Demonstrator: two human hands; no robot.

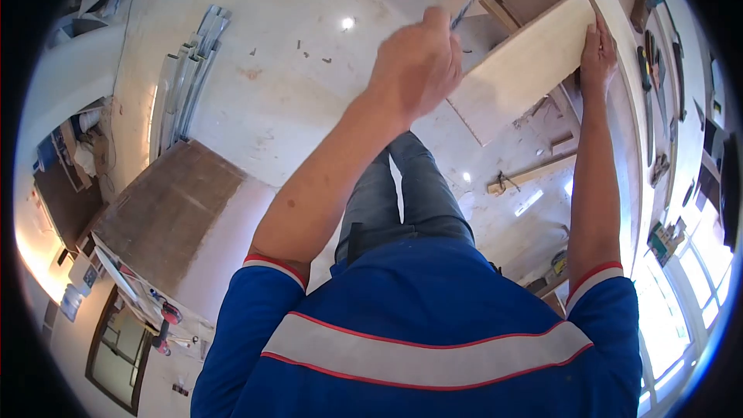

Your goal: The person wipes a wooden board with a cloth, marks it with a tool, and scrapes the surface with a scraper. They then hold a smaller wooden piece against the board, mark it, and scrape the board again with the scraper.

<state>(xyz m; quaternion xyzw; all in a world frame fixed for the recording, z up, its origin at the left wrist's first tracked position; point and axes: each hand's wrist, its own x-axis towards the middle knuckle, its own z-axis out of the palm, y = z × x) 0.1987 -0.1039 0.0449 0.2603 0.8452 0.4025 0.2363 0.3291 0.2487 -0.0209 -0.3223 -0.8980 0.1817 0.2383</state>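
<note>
My left hand [418,62] is a closed fist raised in front of me, near the left edge of the board. Out of its top sticks a thin, dark, pen-like tool [463,11], whose exact kind I cannot make out. A pale, flat wooden board [534,62] slants across the upper right, a corner pointing down toward the floor. At its far right end my right hand [598,56] grips the edge, fingers pointing up; the thumb is hidden.
Long metal profiles [186,81] lie on the floor at left, beside a brown-topped box [182,201]. Under the board is a wood strip with a clamp [534,174]. Hand tools [646,93] line the bench at right. A red power tool [169,317] is at lower left.
</note>
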